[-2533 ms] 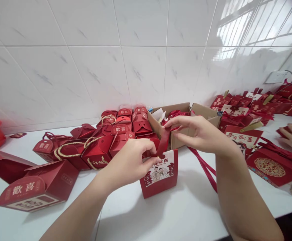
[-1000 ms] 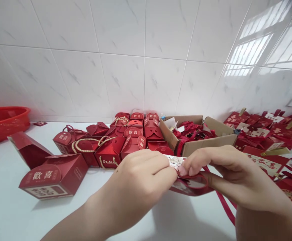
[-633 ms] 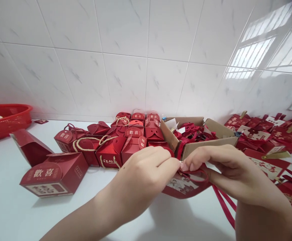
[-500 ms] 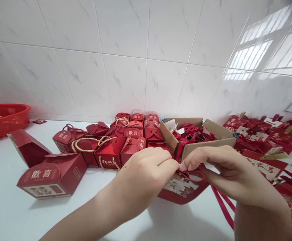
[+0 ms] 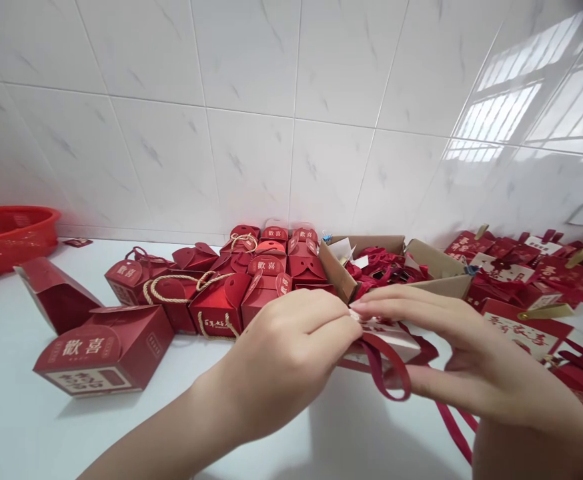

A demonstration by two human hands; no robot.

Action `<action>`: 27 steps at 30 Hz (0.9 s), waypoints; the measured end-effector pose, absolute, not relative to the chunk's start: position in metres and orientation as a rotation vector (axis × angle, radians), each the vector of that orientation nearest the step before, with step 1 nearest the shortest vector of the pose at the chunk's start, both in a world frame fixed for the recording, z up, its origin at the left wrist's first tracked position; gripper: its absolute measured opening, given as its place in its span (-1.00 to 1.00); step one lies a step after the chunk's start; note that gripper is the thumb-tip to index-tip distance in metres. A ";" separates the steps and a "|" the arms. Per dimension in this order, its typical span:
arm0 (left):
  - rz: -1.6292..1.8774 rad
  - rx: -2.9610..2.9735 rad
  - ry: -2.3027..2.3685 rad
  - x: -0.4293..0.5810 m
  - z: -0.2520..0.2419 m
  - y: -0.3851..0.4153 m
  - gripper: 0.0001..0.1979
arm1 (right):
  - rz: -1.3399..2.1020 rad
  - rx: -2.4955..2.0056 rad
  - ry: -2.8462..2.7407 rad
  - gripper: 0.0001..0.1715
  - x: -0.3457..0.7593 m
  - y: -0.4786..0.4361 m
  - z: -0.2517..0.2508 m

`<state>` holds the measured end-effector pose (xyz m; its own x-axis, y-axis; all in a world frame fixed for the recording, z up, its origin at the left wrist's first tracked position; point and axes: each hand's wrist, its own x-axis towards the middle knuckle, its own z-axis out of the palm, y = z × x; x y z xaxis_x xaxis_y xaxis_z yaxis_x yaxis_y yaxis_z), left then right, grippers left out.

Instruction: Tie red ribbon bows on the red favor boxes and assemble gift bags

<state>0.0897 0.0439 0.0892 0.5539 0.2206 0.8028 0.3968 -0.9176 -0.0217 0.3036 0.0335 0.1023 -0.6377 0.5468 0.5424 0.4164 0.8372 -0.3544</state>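
My left hand point(image 5: 286, 353) and my right hand point(image 5: 451, 353) meet in the middle over a small red gift box point(image 5: 394, 337) with white printed panels, tilted and lifted off the white counter point(image 5: 31, 427). Both hands pinch a dark red ribbon point(image 5: 389, 367) at the box's top. The ribbon forms a loop below my fingers, and its loose ends trail down to the right. Much of the box is hidden behind my hands.
A cluster of folded red gift boxes point(image 5: 221, 287) with rope handles stands behind. An open cardboard box point(image 5: 436, 267) holds red ribbons. One larger red box point(image 5: 104, 350) lies at left, a red basket point(image 5: 11, 237) far left, more red boxes point(image 5: 531, 267) at right.
Since 2.5 s ago the box went from upright on the counter to tilted in my hands. In the last half second the ribbon loop has grown and dropped below my fingers.
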 end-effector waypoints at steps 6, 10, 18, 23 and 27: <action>-1.319 -2.543 -0.492 0.088 0.093 0.039 -0.86 | 0.359 -0.689 -2.408 -0.61 0.299 0.038 0.099; -1.315 -2.521 -0.507 0.088 0.094 0.040 -0.86 | 0.297 -0.674 -2.371 -0.68 0.299 0.038 0.096; -1.322 -2.541 -0.523 0.086 0.096 0.041 -0.87 | 0.278 -0.657 -2.349 -0.67 0.295 0.037 0.095; -1.365 -2.505 -0.546 0.086 0.095 0.043 -0.88 | 0.174 -0.694 -2.305 -0.70 0.293 0.039 0.092; -1.401 -2.462 -0.581 0.086 0.094 0.045 -0.93 | 0.144 -0.719 -2.259 -0.68 0.290 0.043 0.091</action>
<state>0.0864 0.0453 0.0937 0.4582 0.2172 0.8619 0.4569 -0.8893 -0.0188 0.2904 0.0425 0.0908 -0.5627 0.5375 0.6281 0.4533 0.8360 -0.3093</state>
